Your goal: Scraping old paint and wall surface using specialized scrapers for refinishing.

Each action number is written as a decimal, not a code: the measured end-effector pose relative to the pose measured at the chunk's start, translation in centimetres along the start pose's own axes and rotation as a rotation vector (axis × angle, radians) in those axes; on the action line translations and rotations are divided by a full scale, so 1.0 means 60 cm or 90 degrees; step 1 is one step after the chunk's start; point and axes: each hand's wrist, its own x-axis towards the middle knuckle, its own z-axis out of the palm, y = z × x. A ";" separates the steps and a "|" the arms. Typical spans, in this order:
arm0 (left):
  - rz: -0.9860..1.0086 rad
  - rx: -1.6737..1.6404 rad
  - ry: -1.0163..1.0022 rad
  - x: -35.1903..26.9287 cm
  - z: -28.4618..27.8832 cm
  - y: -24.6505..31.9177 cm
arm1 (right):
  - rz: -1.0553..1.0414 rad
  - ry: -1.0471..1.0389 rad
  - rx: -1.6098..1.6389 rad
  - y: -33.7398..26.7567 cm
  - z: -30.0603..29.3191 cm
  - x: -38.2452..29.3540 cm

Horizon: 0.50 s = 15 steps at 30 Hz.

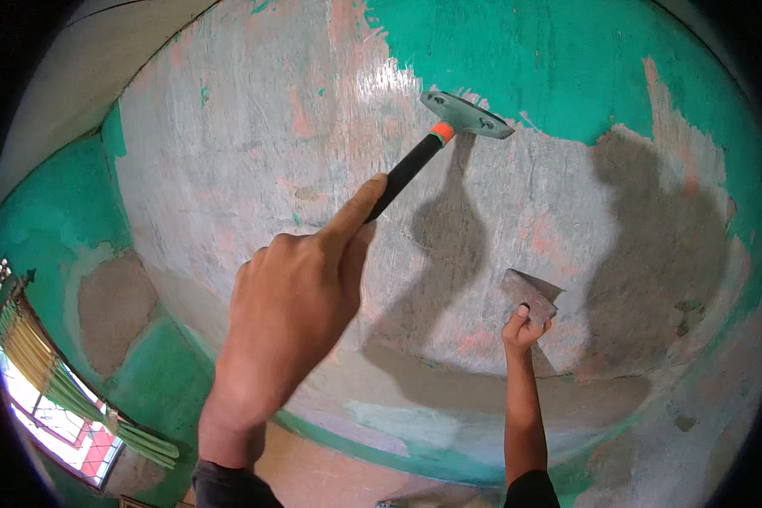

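My left hand (pixel 295 286) grips the black handle (pixel 409 171) of a wide-blade wall scraper, its index finger stretched along the grip. An orange band joins the handle to the grey metal head (pixel 467 115), which lies at the ragged lower edge of the green paint (pixel 546 70). Lower on the right, my right hand (pixel 526 329) pinches a small, worn flat metal scraper (pixel 530 295) between thumb and fingers. Around both tools, the wall (pixel 254 146) is stripped to a streaky grey surface with pinkish patches.
Shadows (pixel 654 254) fall across the wall on the right. At the left, a green side wall (pixel 171 362) carries a bare brownish patch (pixel 115 311). A window (pixel 57 413) with a tied-back curtain (pixel 70 387) is at lower left. The ceiling (pixel 82 63) slopes in above.
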 end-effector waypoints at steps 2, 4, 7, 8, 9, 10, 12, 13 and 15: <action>-0.010 -0.039 -0.006 -0.015 0.011 -0.019 | 0.009 -0.021 -0.010 -0.011 -0.008 0.007; -0.021 -0.020 -0.009 -0.011 0.008 -0.006 | 0.012 -0.032 -0.020 -0.011 -0.001 0.014; -0.009 -0.007 -0.009 0.002 -0.005 0.004 | -0.030 -0.021 -0.031 -0.016 0.004 0.014; -0.009 -0.006 -0.004 0.003 -0.006 -0.005 | -0.023 -0.014 -0.024 -0.018 0.006 0.018; -0.009 -0.006 0.001 0.002 -0.004 -0.011 | -0.017 -0.009 -0.019 -0.018 0.002 0.021; -0.007 -0.028 0.011 -0.007 0.005 -0.018 | -0.016 -0.011 -0.020 -0.016 -0.003 0.018; -0.012 -0.025 0.004 -0.003 0.008 -0.011 | -0.035 -0.013 0.001 -0.014 -0.003 0.013; -0.017 -0.022 -0.001 0.004 0.008 -0.007 | -0.035 -0.010 0.004 -0.012 -0.001 0.011; 0.010 -0.029 0.040 0.032 0.006 0.006 | 0.010 -0.058 0.020 -0.005 -0.006 0.007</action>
